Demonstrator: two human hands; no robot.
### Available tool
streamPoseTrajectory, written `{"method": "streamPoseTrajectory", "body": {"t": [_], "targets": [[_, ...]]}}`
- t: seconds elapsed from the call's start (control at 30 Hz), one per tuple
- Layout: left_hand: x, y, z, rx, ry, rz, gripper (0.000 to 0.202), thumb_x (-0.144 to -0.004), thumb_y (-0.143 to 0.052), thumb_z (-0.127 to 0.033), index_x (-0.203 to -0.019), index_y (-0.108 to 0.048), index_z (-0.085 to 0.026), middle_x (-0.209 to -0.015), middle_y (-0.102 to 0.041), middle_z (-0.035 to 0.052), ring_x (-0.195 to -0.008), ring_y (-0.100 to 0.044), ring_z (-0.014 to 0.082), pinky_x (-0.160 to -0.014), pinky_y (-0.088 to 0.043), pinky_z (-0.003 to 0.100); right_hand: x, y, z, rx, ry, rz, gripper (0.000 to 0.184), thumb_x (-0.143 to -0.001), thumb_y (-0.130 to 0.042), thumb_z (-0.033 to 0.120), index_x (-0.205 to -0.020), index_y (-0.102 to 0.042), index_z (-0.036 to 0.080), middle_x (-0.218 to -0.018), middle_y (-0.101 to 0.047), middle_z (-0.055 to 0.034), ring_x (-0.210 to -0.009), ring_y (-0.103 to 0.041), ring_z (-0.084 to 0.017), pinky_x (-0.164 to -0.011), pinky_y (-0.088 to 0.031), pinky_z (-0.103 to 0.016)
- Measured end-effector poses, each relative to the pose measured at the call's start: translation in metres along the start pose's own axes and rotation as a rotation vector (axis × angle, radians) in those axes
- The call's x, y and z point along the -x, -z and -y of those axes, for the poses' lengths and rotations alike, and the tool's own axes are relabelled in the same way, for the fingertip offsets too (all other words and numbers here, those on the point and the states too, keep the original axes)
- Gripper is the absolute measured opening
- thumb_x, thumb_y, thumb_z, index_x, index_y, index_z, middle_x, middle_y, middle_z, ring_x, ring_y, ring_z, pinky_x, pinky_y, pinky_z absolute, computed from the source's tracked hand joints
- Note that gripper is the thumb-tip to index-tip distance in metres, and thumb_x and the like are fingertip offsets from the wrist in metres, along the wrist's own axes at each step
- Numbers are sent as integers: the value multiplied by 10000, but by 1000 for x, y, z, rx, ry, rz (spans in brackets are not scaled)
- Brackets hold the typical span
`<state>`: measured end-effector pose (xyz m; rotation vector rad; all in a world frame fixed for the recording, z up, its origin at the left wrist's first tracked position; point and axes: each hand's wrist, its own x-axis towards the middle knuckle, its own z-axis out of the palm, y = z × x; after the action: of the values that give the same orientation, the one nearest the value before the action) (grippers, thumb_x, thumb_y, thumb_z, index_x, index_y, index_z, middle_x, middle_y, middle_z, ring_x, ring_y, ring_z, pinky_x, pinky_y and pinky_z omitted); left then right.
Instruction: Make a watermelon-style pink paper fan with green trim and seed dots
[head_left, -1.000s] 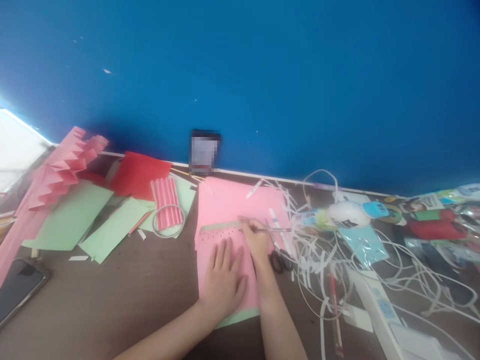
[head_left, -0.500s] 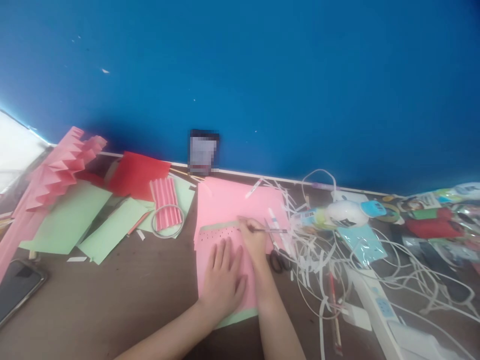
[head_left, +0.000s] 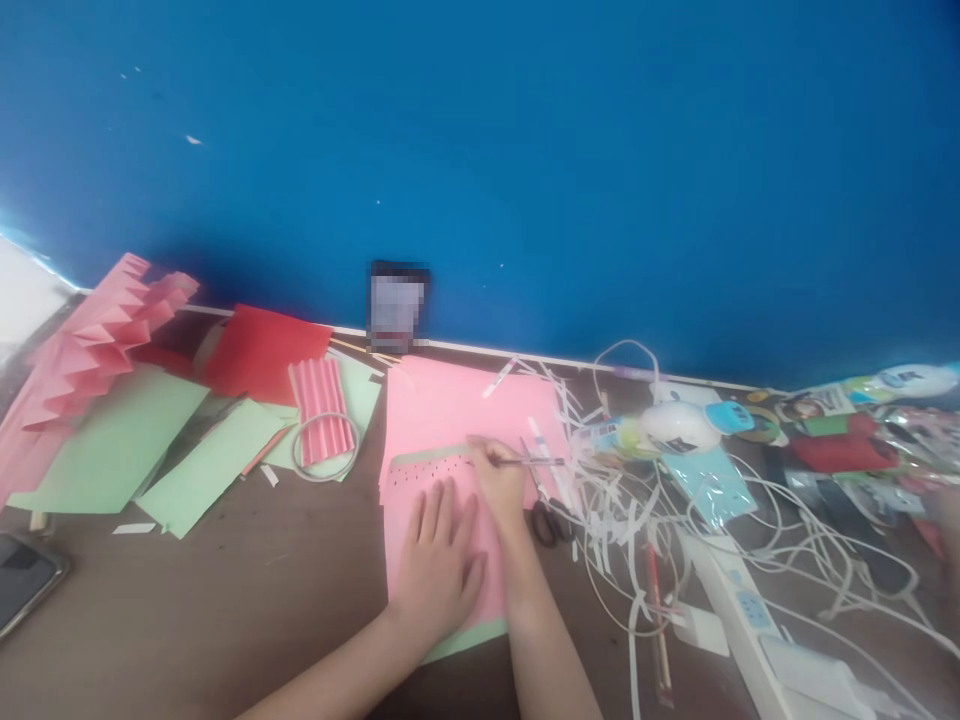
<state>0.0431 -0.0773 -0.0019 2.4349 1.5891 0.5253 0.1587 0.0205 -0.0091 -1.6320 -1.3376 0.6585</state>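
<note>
My left hand (head_left: 435, 555) lies flat with spread fingers on a pink sheet of paper (head_left: 399, 510), just below rows of small dark marks along its upper edge. A pen (head_left: 529, 461) is pinched in my right hand (head_left: 499, 480), its tip at the right end of those marks. A strip of green paper (head_left: 431, 456) shows along the sheet's top, and green shows at its bottom edge too. Beneath lies a larger pink sheet (head_left: 450, 395). Black-handled scissors (head_left: 551, 522) rest just right of my right wrist.
Left are green sheets (head_left: 214, 465), red paper (head_left: 262, 350), folded pink paper (head_left: 324, 405) under a cable loop, and a phone (head_left: 26, 580). Right are paper strips, tangled white cables, a glue bottle (head_left: 679, 425) and a power strip (head_left: 739, 600). A blue wall (head_left: 480, 150) rises behind.
The whole view has shifted slightly, so everything sits a little further left. The pen tip is near the right end of the marks in both frames; my left hand stays flat on the paper.
</note>
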Motion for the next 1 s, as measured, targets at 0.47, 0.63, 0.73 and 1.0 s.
{"method": "streamPoseTrajectory", "body": {"t": [0.47,0.63,0.73,1.0], "targets": [[0,0,0,-14,-3,17,626,-837,-382,-408,-1384,-184,-176,-1424,-230,115,-1284,-227,315,-1018,-228,479,1,-1,7,-27,-24,-16,366,-722,-523,310,-445,-314,191,-433,-299,64,-445,-308,-73,-442,-301,-212],[0,0,0,-8,-1,0,613,-839,-381,-409,-1380,-205,-180,-1425,-231,109,-1283,-232,313,-1025,-217,472,1,-2,8,-23,-39,-26,376,-721,-528,315,-449,-297,194,-437,-289,66,-446,-302,-72,-450,-301,-214],[0,1,0,-8,-5,-2,606,-840,-380,-407,-1377,-213,-182,-1424,-231,110,-1283,-230,315,-1024,-216,475,1,-2,7,-31,-39,-21,372,-718,-532,315,-450,-306,193,-439,-282,68,-450,-299,-73,-454,-302,-215],[0,2,0,-4,-2,12,603,-842,-377,-405,-1378,-212,-184,-1424,-232,112,-1284,-224,316,-1020,-226,474,1,-2,7,-55,-42,-15,372,-722,-529,303,-452,-296,197,-444,-286,66,-451,-298,-76,-468,-312,-220]]}}
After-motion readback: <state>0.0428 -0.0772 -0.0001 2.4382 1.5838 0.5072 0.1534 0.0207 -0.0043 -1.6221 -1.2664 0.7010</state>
